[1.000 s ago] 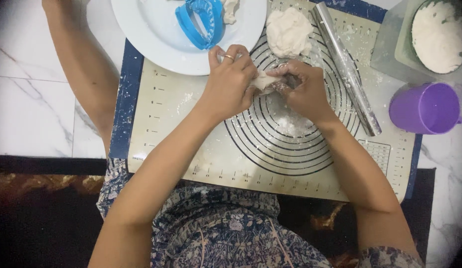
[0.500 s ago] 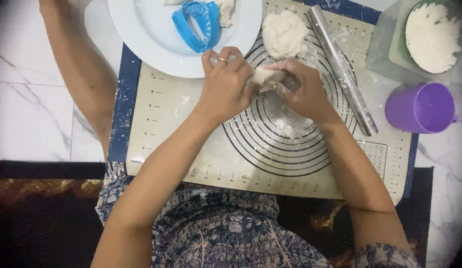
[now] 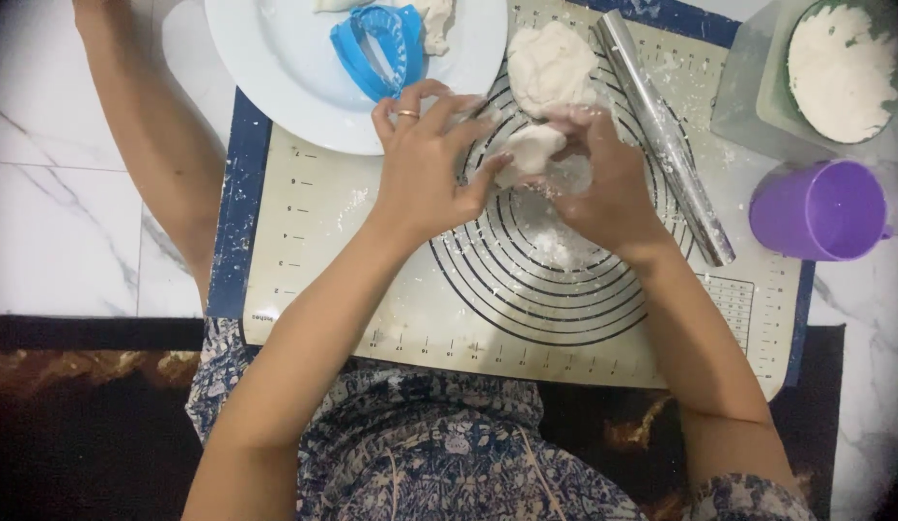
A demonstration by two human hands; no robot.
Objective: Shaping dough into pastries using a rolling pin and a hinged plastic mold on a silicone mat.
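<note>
— Pinched between both hands, what is seen at the centre of the view?

— A small piece of dough (image 3: 531, 151) is held just above the ringed middle of the baking mat (image 3: 304, 280). It is clamped from 9 o'clock by the left hand (image 3: 425, 169), whose thumb is pressed to its side, and from 3 o'clock by the right hand (image 3: 603, 178), whose fingers are curled over it. The two hands are brought close together around it.

— And what is laid around the dough?

— At 12 o'clock, just beyond the hands, a larger lump of dough (image 3: 550, 68) is rested on the mat. At 2 o'clock a metal rolling pin (image 3: 664, 135) is laid slanting across the mat, near the right hand. At 11 o'clock a white plate (image 3: 275, 68) is set over the mat's far edge, and a blue dumpling press (image 3: 376, 48) is kept on it, close to the left fingertips.

— Further out?

— At 3 o'clock a purple cup (image 3: 820, 210) is stood on the marble worktop (image 3: 53, 222), and at 1 o'clock a bowl of flour (image 3: 840, 63) is placed in a clear container (image 3: 743, 96). Flour is dusted over the mat's rings.
</note>
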